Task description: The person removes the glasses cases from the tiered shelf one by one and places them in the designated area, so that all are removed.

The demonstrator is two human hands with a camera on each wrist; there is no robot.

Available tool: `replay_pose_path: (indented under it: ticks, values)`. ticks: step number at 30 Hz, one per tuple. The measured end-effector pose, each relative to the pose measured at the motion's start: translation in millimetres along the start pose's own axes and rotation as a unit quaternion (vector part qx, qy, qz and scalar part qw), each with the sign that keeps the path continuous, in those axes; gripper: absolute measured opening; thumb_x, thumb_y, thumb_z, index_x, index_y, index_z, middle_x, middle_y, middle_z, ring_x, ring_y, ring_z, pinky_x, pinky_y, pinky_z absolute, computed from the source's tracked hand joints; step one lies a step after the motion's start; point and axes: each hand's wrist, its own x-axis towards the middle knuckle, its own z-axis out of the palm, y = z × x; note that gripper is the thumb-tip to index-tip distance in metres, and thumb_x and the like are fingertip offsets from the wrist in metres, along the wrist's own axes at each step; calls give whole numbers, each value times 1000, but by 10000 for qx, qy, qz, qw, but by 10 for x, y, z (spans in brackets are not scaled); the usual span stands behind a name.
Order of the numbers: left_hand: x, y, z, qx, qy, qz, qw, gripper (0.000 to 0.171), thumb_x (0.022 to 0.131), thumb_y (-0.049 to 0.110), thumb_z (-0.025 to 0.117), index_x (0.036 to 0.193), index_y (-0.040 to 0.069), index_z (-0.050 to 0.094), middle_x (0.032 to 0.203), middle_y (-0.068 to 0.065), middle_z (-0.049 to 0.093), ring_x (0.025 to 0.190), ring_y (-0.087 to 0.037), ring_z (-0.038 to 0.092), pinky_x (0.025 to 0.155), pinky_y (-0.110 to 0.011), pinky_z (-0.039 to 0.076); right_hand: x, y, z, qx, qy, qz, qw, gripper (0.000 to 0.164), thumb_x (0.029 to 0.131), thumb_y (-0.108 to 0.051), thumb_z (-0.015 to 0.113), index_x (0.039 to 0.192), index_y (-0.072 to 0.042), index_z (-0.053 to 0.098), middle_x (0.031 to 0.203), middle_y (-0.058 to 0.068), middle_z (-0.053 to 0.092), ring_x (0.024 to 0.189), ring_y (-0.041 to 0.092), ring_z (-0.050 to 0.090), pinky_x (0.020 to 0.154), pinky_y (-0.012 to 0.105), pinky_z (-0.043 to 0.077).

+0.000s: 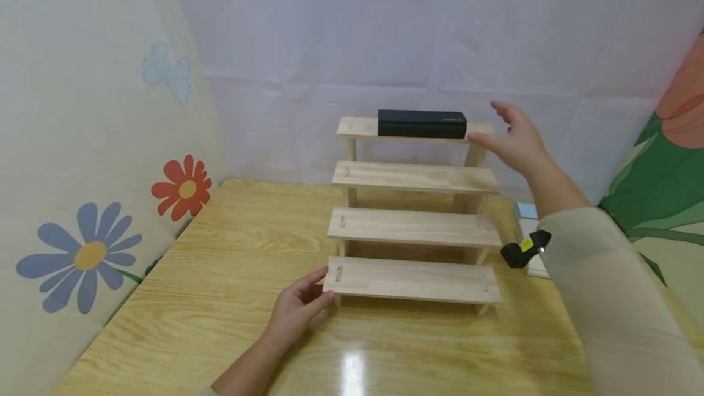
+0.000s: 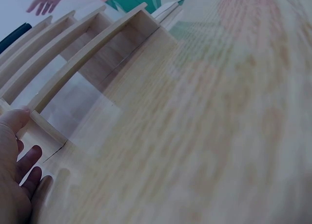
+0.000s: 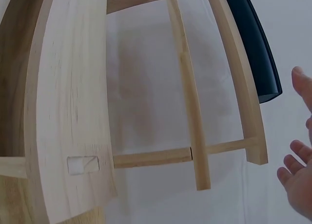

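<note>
A light wooden stepped display shelf (image 1: 415, 223) stands on the table. Its lowest board is held at the left end by my left hand (image 1: 294, 313), thumb at the front corner and index finger farther back. In the left wrist view, the other fingers of that hand (image 2: 17, 170) curl loosely beside the leg. On the top step lies a long black box (image 1: 420, 124), with small lettering on its front. Just right of the box, my right hand (image 1: 517, 142) is raised with fingers and thumb spread apart. In the right wrist view this hand (image 3: 300, 182) holds nothing.
Right of the shelf, a black object with a yellow label (image 1: 526, 248) sits near a white and light blue box (image 1: 526, 216), partly behind the right sleeve (image 1: 610, 286). White cloth (image 1: 330, 29) hangs behind. A flower-printed panel (image 1: 82, 157) borders the wood-grain table (image 1: 220, 274) at left.
</note>
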Motion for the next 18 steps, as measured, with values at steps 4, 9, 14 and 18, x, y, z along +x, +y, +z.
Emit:
replay_pose_path:
  ticks: [4,9,14,18]
  values:
    - [-4,-1,7,22,14,-20,10000,49,83,7,76,130,5,62,115,-17,70,90,-9,66,75,-18,54,29,-36,41,101,-121,-26,9999,87,88,-38,72,156,-11,24,161,18,23,146,42,22,118,57,22]
    - [-14,2,12,-10,-1,-65,10000,50,83,6,76,130,4,61,110,-17,72,89,-9,66,74,-18,54,65,-71,95,154,-196,-4,9997,90,86,-42,73,156,-13,24,161,17,23,146,44,23,117,58,23]
    - [-17,8,18,4,-16,-77,10000,50,83,6,76,131,5,61,110,-17,71,89,-9,66,74,-18,54,104,-104,140,182,-238,0,9996,90,86,-44,73,156,-14,25,161,16,23,146,43,22,118,57,22]
    - [-37,26,18,1,-43,4,10000,49,84,7,76,131,3,61,110,-17,71,88,-8,65,73,-19,54,128,-117,181,151,-307,49,9994,91,86,-45,73,156,-15,23,162,15,22,147,39,21,119,56,22]
